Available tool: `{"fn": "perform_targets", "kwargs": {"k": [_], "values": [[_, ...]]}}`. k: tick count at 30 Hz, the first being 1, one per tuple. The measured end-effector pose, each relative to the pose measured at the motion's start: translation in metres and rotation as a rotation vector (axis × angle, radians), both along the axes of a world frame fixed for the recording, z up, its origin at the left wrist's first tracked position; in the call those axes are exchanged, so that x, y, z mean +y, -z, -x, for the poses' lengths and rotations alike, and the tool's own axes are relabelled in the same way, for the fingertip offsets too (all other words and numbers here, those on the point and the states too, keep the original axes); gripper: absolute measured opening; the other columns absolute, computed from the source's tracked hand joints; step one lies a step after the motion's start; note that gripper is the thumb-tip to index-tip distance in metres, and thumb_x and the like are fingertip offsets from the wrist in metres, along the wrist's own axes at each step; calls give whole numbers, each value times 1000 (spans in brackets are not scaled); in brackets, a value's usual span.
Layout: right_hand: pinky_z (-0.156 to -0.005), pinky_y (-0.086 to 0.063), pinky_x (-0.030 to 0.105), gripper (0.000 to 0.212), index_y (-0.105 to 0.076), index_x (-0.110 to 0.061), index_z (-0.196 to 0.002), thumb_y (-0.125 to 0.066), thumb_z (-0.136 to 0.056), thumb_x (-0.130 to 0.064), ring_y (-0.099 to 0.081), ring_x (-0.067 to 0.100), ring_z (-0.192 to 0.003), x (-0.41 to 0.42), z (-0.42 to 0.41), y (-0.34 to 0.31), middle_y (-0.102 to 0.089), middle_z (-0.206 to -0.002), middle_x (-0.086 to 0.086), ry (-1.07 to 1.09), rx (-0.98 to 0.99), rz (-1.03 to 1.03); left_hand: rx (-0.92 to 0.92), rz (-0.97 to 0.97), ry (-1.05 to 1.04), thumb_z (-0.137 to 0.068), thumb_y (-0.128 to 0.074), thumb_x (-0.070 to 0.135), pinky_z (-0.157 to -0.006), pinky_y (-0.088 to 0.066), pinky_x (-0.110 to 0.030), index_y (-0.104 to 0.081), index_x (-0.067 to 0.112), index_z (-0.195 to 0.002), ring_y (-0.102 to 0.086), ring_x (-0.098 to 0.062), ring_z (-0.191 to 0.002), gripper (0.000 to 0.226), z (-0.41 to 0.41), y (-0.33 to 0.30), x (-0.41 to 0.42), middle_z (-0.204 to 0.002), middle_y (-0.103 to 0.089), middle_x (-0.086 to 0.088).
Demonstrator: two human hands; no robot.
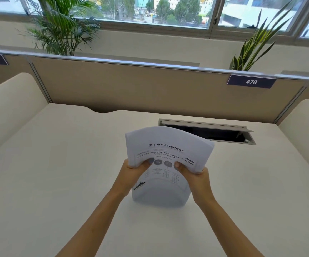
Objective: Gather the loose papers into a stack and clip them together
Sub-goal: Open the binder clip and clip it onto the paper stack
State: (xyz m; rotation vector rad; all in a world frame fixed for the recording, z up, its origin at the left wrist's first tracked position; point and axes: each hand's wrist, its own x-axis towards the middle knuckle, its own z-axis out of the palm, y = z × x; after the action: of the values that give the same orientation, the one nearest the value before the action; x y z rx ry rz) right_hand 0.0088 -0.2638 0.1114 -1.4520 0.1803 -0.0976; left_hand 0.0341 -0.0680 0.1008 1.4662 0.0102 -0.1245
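A stack of white printed papers (168,145) stands on its lower edge on the white desk (57,182), bowed into a curve with the printed front page facing me. My left hand (134,170) grips its left edge, thumb on the front page. My right hand (193,175) grips the right edge the same way. The sheets' edges look roughly lined up. No clip is in view.
An open cable hatch (208,133) is sunk into the desk behind the papers, to the right. A beige partition (150,86) with a "476" label (251,82) closes the back. Curved white side panels stand left and right. Plants stand behind the partition.
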Motion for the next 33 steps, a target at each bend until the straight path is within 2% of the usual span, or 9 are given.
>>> {"fn": "perform_targets", "kwargs": {"k": [4,7,13,16,19,23,27,30,33], "values": [[-58,-57,25,8,-75,-18,-82,-77,-76,-12,-73,13,-71,-8,-7,-1,-77,-79,-2,-13,6,51,20,-20,113,-84,-71,28,-88,-56,-46,-74,21,-104,-70,-26,-101,22,-6,-3,8,-107,-74,-6],[-69,-60,38,20,-75,-11,-89,-81,-71,-15,-74,24,-80,-18,-11,3,-77,-86,7,-63,57,67,105,17,191,-88,-67,27,-88,-57,-47,-69,7,-111,-70,-31,-102,30,-12,-4,14,-109,-74,-11],[-71,-58,40,37,-75,-6,-95,-87,-62,-16,-72,32,-86,-29,-3,29,-76,-92,14,-167,200,14,153,230,44,-87,-63,28,-79,-59,-43,-69,8,-110,-71,-29,-92,30,-26,3,18,-106,-74,-15],[-75,-58,43,47,-73,-3,-101,-86,-58,-17,-71,34,-90,-32,3,47,-74,-99,17,-160,259,-81,186,237,74,-90,-62,23,-78,-60,-41,-68,8,-110,-71,-27,-90,26,-28,14,14,-107,-73,-14],[-72,-59,39,38,-72,-3,-101,-83,-65,-6,-72,31,-88,-37,8,60,-75,-98,16,-142,317,-124,250,234,122,-92,-60,14,-73,-61,-37,-67,7,-108,-72,-25,-85,19,-23,32,5,-104,-74,-14],[-84,-56,45,44,-73,-4,-102,-85,-60,-12,-71,32,-94,-45,11,74,-74,-102,16,-162,380,-110,272,212,107,-92,-59,11,-76,-60,-37,-69,9,-103,-72,-25,-84,15,-18,56,-3,-101,-75,-13],[-71,-58,35,56,-72,-4,-103,-88,-51,-20,-73,28,-89,-49,17,86,-75,-100,14,-167,413,-88,303,210,92,-92,-60,11,-79,-59,-39,-69,9,-106,-71,-27,-86,17,-15,76,-7,-102,-75,-14],[-71,-58,35,40,-71,-8,-104,-84,-69,-22,-73,27,-90,-53,18,90,-75,-100,11,-178,429,-62,302,190,63,-92,-60,10,-78,-59,-38,-70,10,-105,-72,-25,-86,16,-12,88,-4,-100,-75,-12],[-64,-55,32,19,-70,-7,-93,-66,-87,-25,-70,23,-72,-65,10,92,-75,-87,10,-12,401,11,316,170,38,-91,-61,10,-75,-59,-38,-70,10,-103,-72,-25,-82,15,-11,98,3,-97,-76,-12]]}}
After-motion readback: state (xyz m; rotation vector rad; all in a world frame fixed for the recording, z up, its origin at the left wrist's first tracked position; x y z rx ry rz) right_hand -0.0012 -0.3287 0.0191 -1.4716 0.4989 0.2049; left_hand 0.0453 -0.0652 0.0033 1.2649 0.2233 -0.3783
